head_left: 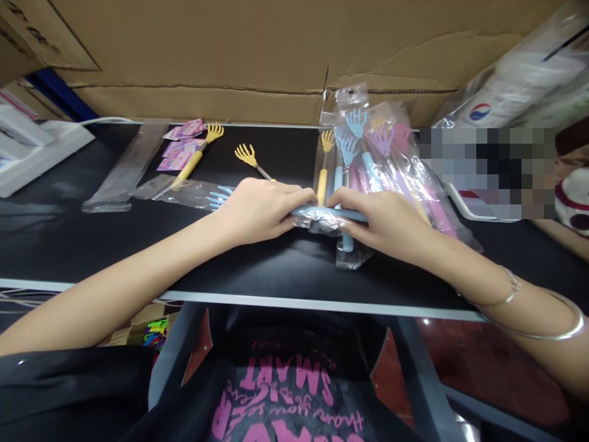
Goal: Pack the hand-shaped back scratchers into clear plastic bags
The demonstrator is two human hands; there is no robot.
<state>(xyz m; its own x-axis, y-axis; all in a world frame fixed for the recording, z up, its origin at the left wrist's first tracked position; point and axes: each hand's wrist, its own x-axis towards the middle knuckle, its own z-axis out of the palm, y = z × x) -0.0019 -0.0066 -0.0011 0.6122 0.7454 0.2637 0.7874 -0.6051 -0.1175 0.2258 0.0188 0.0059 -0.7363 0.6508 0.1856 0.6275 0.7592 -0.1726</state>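
Note:
Between my two hands is a blue back scratcher (317, 213), partly inside a clear plastic sleeve (179, 191). Its blue claw shows through the plastic left of my left hand (262, 209). That hand's fingers close on the handle and bunched plastic. My right hand (391, 221) pinches the handle's other end, its fingertips at the plastic's edge. Beyond my hands lie a loose yellow back scratcher (246, 156) and a second yellow one (196, 159). Beside and under my right hand is a pile of bagged back scratchers (368, 153) in blue, yellow, purple and pink.
Empty clear sleeves (126, 166) and pink-purple cards (181, 150) lie at the left on the black table (257, 270). A white stand (46, 147) is at far left. Cardboard (207, 55) rises behind. At right are bagged white cups (510, 92) and a blurred-out item.

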